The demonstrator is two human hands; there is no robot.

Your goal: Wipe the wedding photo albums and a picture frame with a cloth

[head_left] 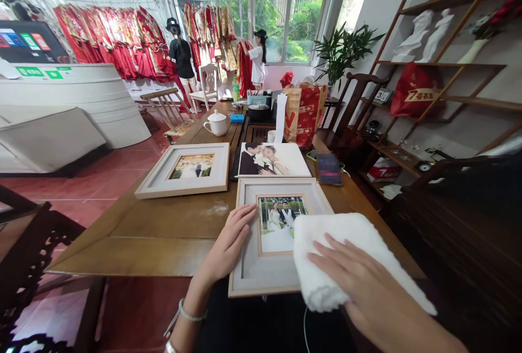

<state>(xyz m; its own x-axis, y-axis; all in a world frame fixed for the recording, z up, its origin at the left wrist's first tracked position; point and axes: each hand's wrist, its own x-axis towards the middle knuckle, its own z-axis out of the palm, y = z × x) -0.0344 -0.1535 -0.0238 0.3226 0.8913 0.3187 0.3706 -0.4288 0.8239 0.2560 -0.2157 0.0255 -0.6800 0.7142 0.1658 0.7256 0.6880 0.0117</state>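
A pale wooden picture frame (269,282) with a wide light mat lies at the table's near edge, slightly overhanging it. Inside is a photo (274,233) of a couple outdoors. My left hand (230,239) rests on the frame's left side, fingers stretched out and holding nothing. In my right hand (354,268) is a folded white towel (359,228), held down over the frame's right side with the fingers laid across it. The towel hides that side and part of the photo; my thumb is out of sight.
A second framed photo (190,184) lies left on the wooden table (163,239). Behind the near frame are an unframed couple print (277,160), a phone (329,169), a lidded white cup (216,123) and a red paper bag (305,116). Two people stand by the clothes racks.
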